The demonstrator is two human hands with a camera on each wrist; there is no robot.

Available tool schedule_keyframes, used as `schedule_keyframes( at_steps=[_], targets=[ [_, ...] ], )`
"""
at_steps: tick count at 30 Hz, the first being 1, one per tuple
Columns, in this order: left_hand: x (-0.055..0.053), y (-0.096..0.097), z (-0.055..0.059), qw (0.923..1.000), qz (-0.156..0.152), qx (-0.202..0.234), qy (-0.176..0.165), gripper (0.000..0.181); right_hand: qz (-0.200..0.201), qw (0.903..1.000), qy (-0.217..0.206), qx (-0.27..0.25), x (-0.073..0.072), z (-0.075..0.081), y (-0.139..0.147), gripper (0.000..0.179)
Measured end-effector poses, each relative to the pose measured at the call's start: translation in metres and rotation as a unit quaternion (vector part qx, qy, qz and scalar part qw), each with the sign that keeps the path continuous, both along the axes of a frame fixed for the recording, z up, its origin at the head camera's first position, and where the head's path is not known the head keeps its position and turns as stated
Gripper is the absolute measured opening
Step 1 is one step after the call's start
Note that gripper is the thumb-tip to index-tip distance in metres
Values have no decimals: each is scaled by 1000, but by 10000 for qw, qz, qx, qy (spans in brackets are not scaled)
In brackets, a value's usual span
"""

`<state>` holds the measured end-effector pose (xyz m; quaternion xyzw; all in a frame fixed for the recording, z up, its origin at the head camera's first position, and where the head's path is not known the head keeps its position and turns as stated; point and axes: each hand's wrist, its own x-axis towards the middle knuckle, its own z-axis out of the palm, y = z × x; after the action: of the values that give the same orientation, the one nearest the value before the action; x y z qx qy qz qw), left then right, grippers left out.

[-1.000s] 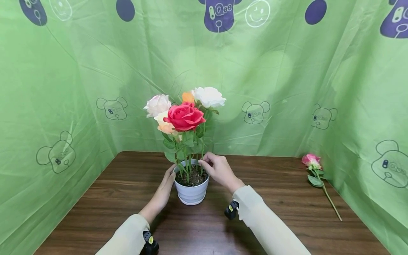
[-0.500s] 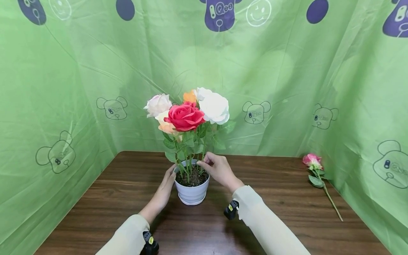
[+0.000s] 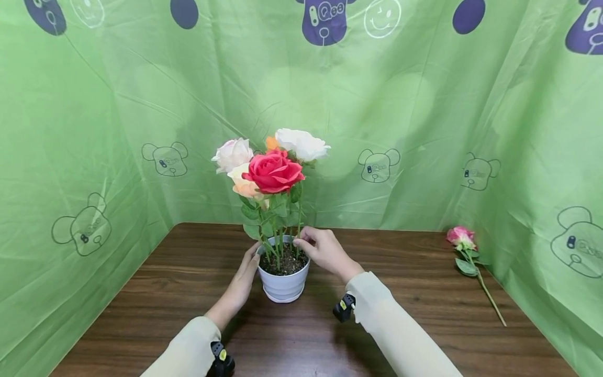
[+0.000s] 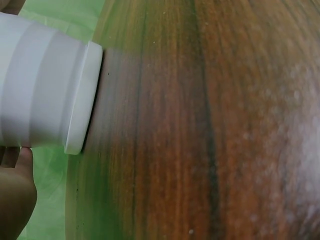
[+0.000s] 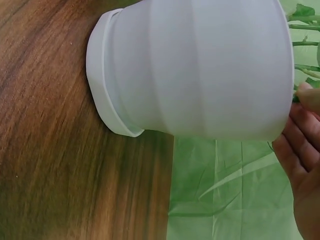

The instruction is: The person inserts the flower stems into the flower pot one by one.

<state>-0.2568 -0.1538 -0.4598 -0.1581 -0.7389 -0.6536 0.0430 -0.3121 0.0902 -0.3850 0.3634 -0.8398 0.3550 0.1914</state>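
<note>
A white ribbed flowerpot (image 3: 283,285) full of dark soil stands upright on its saucer. Several artificial roses rise from it, with a red rose (image 3: 274,172) foremost and a white rose (image 3: 303,144) behind on the right. My left hand (image 3: 243,275) rests against the pot's left side, fingers extended along the wall near the rim; the left wrist view catches part of the pot (image 4: 37,82) above that hand (image 4: 15,197). At the right rim, my right hand (image 3: 325,250) pinches the white rose's green stem low, thumb against forefinger. The stem's lower end is hidden by the hand and soil.
A single pink rose (image 3: 460,238) lies at the right of the brown wooden table (image 3: 405,272), its stem pointing toward the front. Green printed cloth (image 3: 377,104) hangs behind the table and along both sides.
The white rose's bloom swung round toward the front right half a second ago, and is now turned back toward the rear left. My left hand and the pot stay put.
</note>
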Motion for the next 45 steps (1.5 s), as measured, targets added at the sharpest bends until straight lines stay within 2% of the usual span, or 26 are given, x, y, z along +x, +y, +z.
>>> schedule_keyframes(
  at_steps=[6, 10, 26, 39, 45],
  targets=[
    [0, 0, -1, 10000, 42, 0, 52, 53, 146, 9995, 289, 51, 1, 0, 0, 18],
    [0, 0, -1, 10000, 27, -35, 15, 53, 127, 9994, 312, 12, 1, -1, 1, 17],
    [3, 2, 1, 10000, -61, 33, 42, 53, -270, 9994, -209, 99, -1, -2, -1, 25],
    [2, 0, 0, 9999, -29, 54, 90, 52, -410, 9969, -644, -172, 6, -7, -1, 10],
    [2, 1, 1, 9999, -51, 35, 126, 52, -409, 9955, -832, -175, 7, -6, 0, 9]
  ],
)
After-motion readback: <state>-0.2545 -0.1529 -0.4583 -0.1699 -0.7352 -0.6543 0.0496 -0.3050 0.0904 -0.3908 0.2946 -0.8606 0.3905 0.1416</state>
